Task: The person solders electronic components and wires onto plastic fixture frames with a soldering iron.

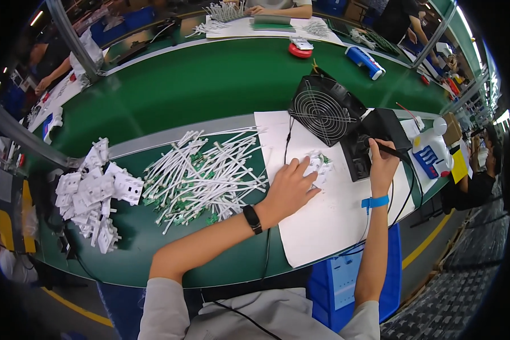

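Note:
My left hand (pixel 292 190) lies on the white paper sheet (pixel 306 238), its fingers stretched and spread. Its fingertips reach the edge of a small white plastic piece (pixel 322 169) with a bit of green on it. My right hand (pixel 383 164) is closed round the black handle of a soldering iron (pixel 390 151), whose cable runs off to the right. That hand is beside a black stand (pixel 357 153), and I cannot make out the iron's tip. Behind it, a black fan with a round wire grille (pixel 321 110) stands tilted.
Left of the paper lie a pile of white wires with green ends (pixel 204 175) and a heap of white plastic housings (pixel 93 195). A white bottle (pixel 432 150) stands at right. Across the green belt (pixel 198 79) are a red round container (pixel 300 49) and people at work.

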A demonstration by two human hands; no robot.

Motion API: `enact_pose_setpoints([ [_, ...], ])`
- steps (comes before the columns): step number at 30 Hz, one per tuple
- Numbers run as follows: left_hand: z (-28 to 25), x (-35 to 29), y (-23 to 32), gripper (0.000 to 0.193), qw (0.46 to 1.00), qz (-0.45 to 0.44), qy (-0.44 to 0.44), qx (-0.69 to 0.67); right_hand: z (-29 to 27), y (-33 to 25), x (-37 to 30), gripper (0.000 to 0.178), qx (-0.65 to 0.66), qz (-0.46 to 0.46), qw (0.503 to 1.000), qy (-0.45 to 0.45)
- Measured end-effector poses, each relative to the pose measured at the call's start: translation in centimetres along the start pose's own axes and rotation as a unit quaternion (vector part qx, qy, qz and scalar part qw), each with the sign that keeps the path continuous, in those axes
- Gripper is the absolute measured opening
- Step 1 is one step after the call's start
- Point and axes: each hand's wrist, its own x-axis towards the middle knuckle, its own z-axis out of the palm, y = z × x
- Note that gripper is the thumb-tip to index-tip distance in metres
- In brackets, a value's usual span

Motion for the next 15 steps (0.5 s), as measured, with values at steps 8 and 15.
enact_pose_setpoints([
  [8,-0.6,0.0,0.4,0.037,0.997,-0.034,-0.043,-0.047,-0.7,-1.2,-2.7,0.040,0.088,0.072,0.992,-0.047],
  [15,-3.0,-0.2,1.3,0.047,0.989,-0.116,-0.067,-0.058,-0.6,-1.9,-8.1,0.020,0.044,0.026,0.999,0.015],
])
